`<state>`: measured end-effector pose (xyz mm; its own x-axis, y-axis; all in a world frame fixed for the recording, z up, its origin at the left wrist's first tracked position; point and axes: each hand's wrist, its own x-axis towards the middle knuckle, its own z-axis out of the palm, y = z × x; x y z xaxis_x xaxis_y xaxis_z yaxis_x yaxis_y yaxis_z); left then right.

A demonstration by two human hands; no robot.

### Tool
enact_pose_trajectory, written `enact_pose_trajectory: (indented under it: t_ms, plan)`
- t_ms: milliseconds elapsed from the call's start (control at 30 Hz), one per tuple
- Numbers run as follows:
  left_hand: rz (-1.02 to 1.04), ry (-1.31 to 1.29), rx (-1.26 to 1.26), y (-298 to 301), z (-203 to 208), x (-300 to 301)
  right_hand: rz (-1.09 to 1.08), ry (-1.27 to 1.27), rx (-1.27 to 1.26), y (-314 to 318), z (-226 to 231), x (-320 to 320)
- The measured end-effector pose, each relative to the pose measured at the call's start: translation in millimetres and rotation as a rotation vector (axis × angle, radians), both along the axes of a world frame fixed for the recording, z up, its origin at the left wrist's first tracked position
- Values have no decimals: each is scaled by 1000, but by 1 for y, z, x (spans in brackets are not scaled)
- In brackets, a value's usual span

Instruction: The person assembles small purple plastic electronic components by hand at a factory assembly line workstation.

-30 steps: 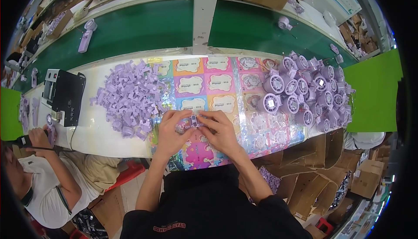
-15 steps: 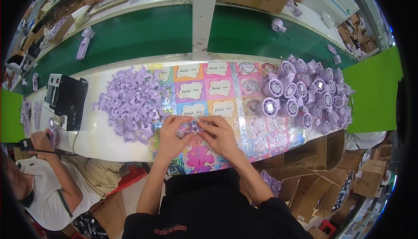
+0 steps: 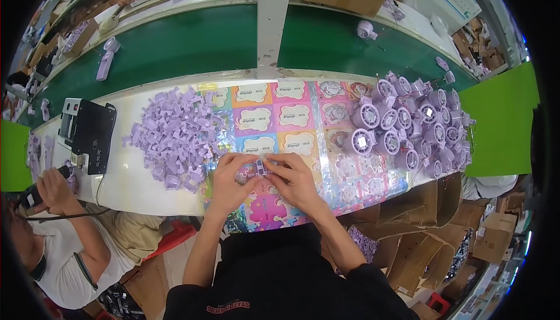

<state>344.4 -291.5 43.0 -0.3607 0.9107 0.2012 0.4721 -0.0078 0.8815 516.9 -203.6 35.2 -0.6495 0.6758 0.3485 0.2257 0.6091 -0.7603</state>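
Note:
Between my fingertips is a small lilac plastic part [image 3: 260, 167] with a dark and pale middle. My left hand [image 3: 231, 181] grips it from the left, and my right hand [image 3: 294, 179] pinches it from the right, both over the colourful printed sheet [image 3: 303, 116]. Left of my hands lies a heap of small lilac plastic parts [image 3: 175, 136]. To the right, round lilac fan housings [image 3: 402, 121] with thin wires stand piled together. What exactly my fingertips do on the part is too small to make out.
A black-and-white machine [image 3: 90, 136] stands at the left of the table. Beyond a metal post [image 3: 271, 28] runs a green conveyor belt [image 3: 186, 43] carrying lilac fans. A co-worker [image 3: 70, 244] sits at lower left, holding a dark tool. Open cardboard boxes [image 3: 420, 261] stand at lower right.
Lilac fans on the green belt have shifted left. The co-worker's hand at lower left has raised the dark tool. My hands stay nearly in place around the part.

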Motion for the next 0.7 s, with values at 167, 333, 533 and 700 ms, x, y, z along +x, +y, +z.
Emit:
enact_pose_trajectory:
  t_ms: [167, 333, 533, 700]
  plan:
    - [-1, 4, 7, -1, -2, -1, -11, 21, -66, -2, -2, 0]
    - [-7, -1, 9, 0, 0, 0, 1, 5, -19, 0, -1, 0]
    - [-7, 12, 6, 0, 0, 0, -8, 14, -62, 0, -1, 1]
    - [-9, 27, 5, 0, 1, -1, 8, 11, -26, 0, 1, -1]
